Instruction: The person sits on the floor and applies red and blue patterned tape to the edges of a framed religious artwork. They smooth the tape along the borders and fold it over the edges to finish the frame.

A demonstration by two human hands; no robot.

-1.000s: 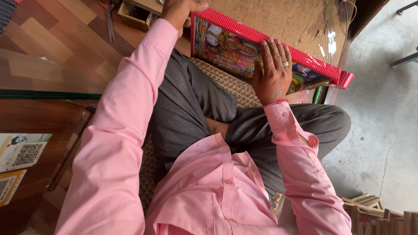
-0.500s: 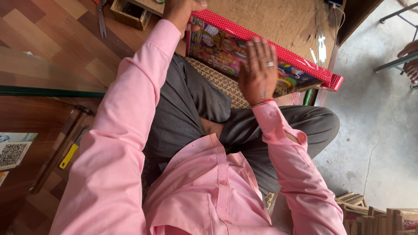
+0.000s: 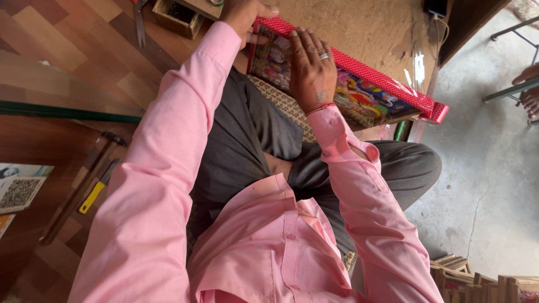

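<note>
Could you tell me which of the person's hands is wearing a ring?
The right hand, lying flat on the picture; the left hand grips the red frame's end, no ring showing.

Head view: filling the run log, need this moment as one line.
left hand: grips picture end | right hand: flat on picture | picture: red frame, across lap | hammer: on floor, untouched
</note>
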